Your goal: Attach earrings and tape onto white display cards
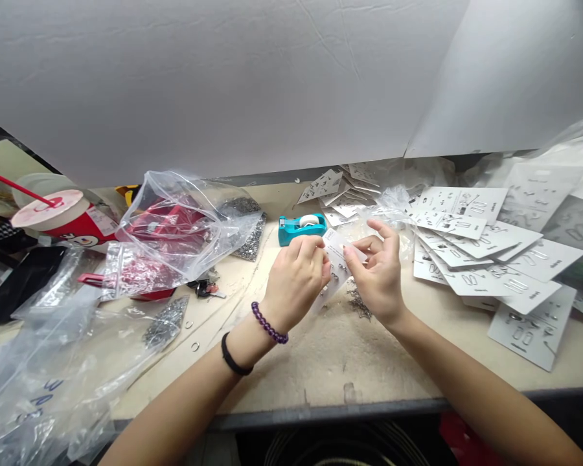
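Note:
A white card (336,249) with small metal pieces on it is held tilted between my hands above the table. My right hand (377,275) pinches the card's right edge with the thumb in front, its index finger raised. My left hand (298,278) is closed against the card's left side. Its fingertips are turned away, so what they grip is hidden. Below my right hand lies a small heap of metal parts (360,303). A teal tape dispenser (302,229) stands just beyond my left hand.
Overlapping white cards (480,255) with metal pieces spread on the right; more cards (320,186) lie at the back. On the left are clear plastic bags (175,220), keys (206,287), a red and white cup (72,217) and a black phone (22,285). A white panel (252,84) rises behind.

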The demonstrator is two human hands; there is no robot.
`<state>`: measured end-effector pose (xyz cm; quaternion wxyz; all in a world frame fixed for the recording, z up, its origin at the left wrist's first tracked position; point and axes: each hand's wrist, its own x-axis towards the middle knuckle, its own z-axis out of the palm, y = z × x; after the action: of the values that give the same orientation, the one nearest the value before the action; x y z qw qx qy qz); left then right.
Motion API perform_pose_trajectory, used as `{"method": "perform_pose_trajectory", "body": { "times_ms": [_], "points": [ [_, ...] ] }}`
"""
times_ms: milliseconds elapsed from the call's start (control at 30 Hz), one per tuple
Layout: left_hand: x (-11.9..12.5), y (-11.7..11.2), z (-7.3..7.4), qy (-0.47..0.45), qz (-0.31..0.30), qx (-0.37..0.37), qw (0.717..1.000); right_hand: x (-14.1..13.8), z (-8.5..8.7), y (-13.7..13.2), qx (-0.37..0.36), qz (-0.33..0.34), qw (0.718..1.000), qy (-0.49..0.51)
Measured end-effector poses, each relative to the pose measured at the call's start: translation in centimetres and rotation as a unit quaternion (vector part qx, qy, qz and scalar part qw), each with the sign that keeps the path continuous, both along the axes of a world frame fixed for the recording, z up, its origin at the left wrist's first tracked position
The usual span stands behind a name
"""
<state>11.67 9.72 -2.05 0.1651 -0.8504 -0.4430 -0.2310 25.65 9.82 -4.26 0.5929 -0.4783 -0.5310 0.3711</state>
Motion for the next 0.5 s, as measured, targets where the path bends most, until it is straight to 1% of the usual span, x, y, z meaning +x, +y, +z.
{"method": "perform_pose_trajectory", "body": {
  "times_ms": [100, 167, 367, 500],
  "points": [
    [-0.6, 0.2, 0.4, -0.028, -0.031, -0.005, 0.999, 0.2, 0.2, 0.2, -0.039, 0.007, 0.999, 0.022],
    [-1.0, 0.0, 0.7, -0.042, -0.041, -0.004, 0.998, 0.2, 0.3, 0.3, -0.058, 0.009, 0.998, 0.039],
    [-1.5, -0.6, 1.0, 0.005, -0.036, -0.018, 0.999, 0.2, 0.3, 0.1, -0.052, 0.022, 0.998, 0.038],
    [-1.0, -0.7, 0.8, 0.013, -0.026, 0.002, 1.000, 0.1, 0.3, 0.0, -0.054, 0.023, 0.997, 0.044]
  ]
}}
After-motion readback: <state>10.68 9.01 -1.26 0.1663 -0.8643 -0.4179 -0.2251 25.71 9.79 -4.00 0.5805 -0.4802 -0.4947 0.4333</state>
